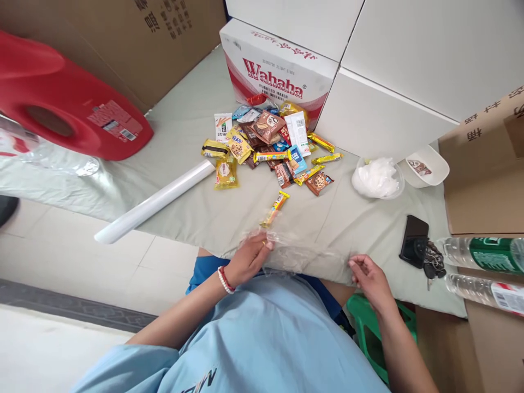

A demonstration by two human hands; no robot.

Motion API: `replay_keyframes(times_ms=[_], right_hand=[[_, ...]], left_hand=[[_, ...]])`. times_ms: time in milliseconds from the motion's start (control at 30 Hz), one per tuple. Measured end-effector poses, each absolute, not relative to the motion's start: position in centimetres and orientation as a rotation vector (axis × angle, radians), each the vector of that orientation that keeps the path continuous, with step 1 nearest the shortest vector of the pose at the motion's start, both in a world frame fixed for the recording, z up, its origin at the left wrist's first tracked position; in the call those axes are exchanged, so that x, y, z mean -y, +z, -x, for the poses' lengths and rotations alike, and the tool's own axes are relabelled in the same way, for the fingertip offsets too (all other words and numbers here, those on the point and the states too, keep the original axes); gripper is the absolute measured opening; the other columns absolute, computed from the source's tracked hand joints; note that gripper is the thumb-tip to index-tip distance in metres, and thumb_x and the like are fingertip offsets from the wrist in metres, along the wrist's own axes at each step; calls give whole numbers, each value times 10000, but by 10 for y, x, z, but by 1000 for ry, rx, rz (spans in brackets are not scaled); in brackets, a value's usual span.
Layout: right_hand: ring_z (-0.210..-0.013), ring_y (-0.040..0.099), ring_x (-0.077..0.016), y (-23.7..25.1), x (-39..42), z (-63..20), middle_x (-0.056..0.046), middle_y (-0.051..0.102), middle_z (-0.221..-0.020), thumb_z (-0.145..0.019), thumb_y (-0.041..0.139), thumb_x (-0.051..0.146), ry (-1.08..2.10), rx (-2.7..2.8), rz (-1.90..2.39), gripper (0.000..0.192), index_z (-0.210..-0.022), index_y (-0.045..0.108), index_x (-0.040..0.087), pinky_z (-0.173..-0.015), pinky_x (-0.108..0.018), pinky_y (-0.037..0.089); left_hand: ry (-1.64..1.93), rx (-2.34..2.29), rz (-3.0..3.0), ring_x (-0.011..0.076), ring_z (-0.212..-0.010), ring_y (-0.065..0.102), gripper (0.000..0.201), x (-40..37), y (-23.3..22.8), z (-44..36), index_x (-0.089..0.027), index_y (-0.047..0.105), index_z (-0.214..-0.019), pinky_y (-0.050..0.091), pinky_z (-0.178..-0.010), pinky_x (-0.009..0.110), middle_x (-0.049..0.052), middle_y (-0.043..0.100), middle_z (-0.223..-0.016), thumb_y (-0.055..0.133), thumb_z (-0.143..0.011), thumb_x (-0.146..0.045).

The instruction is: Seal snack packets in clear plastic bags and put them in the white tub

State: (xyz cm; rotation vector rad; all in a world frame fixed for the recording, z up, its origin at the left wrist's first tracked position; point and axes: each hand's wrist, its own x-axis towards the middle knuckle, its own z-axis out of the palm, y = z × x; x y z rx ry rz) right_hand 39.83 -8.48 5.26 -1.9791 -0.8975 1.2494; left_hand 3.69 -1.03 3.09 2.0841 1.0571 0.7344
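A clear plastic bag [305, 252] lies flat at the near edge of the cloth-covered table [192, 136]. My left hand [248, 257] pinches its left end and my right hand [370, 275] pinches its right end. A yellow snack bar [275, 208] lies just beyond the bag, inside its far edge or right at it. Farther back sits a pile of wrapped snacks [270, 144], with biscuits and bars in yellow, brown and blue wrappers.
A white roll [158, 201] lies diagonally at the left. A Wahaha carton [278, 71] stands behind the pile. A bowl of plastic film [379, 177], a white cup [428, 165], a phone with keys [414, 240] and two water bottles [483, 254] sit right.
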Motion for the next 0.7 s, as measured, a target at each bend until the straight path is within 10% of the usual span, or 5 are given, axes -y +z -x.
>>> replay_keyframes(times_ms=[100, 233, 367, 533, 700], right_hand=[[-894, 657, -263, 67, 76, -387, -128, 689, -1094, -834, 757, 589, 850, 1535, 1922, 504, -1188, 673, 241, -759, -436, 591], [-1347, 489, -358, 73, 37, -327, -144, 584, -1425, -859, 784, 490, 603, 2109, 1481, 569, -1366, 634, 280, -1133, -575, 432], [-1036, 632, -265, 55, -4, -292, -106, 710, -1054, -999, 578, 377, 694, 1910, 1494, 206, -1037, 730, 245, -953, -428, 533], [-520, 503, -136, 33, -21, -321, 26, 578, -642, -842, 674, 583, 1042, 1014, 1694, 368, -855, 592, 225, -461, -255, 406], [-467, 517, -139, 25, 11, -360, 23, 587, -635, -722, 727, 633, 1175, 872, 1851, 447, -817, 580, 222, -423, -263, 386]], left_hand=[[766, -1263, -2093, 217, -867, 615, 407, 6, 27, -47, -211, 643, -752, 504, -848, 386, 64, 687, -863, 419, -1061, -352], [512, -1151, -2343, 249, -987, 638, 343, 4, 21, -66, -218, 686, -739, 519, -934, 430, 79, 716, -923, 531, -1014, -353], [486, -1202, -2526, 306, -1334, 558, 202, 11, 18, -66, -229, 752, -1011, 390, -1150, 545, 116, 710, -1277, 556, -1000, -277], [474, -1477, -2509, 354, -1559, 324, 572, 19, 10, -46, -240, 514, -1515, 85, -1265, 668, 166, 442, -1635, 589, -993, -460], [373, -1433, -2494, 329, -1576, 300, 691, 13, 5, -42, -257, 363, -1617, 2, -1268, 678, 156, 341, -1691, 536, -1006, -532]])
